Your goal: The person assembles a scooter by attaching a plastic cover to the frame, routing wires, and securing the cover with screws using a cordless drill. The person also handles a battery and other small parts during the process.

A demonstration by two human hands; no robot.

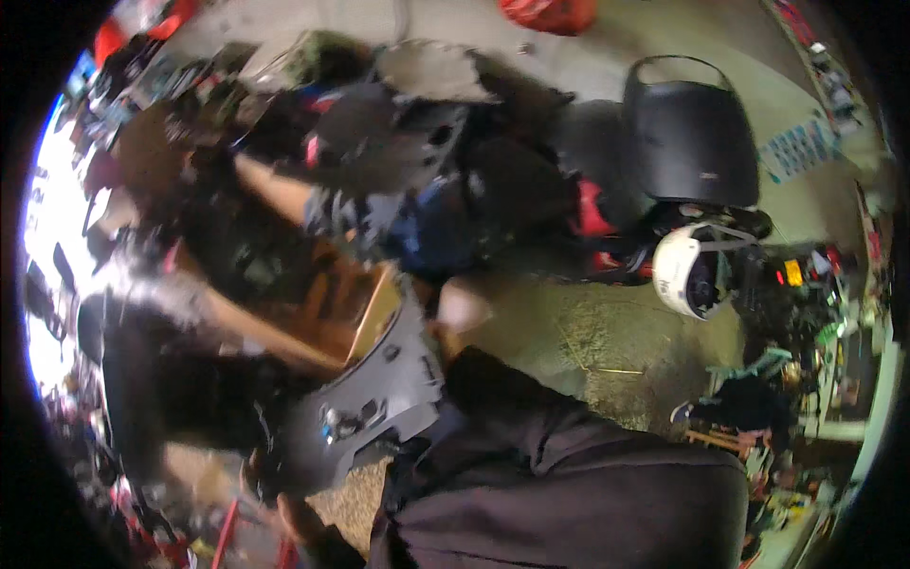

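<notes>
A grey moulded plastic panel (403, 375) with cut-outs spans the space between my hands, beside an open scooter body with an orange-brown inner edge (374, 313). At the panel's lower left end is my left hand (289, 517), blurred, its fingers closed around the lower edge. My right hand (444, 337) shows only in part at the panel's upper right edge, beyond my dark sleeve (569, 455); its fingers are mostly hidden. A small metal fitting (341, 424) sits on the panel. Across from me, another person's bare forearm (275, 190) reaches into the dark parts.
A black scooter (692, 142) with a rear rack stands at the upper right, a white helmet (678, 270) beside it. Cluttered shelves and parts (825, 398) line the right side. A red bag (550, 14) lies at the far edge. Red metal bars (227, 531) stand at lower left.
</notes>
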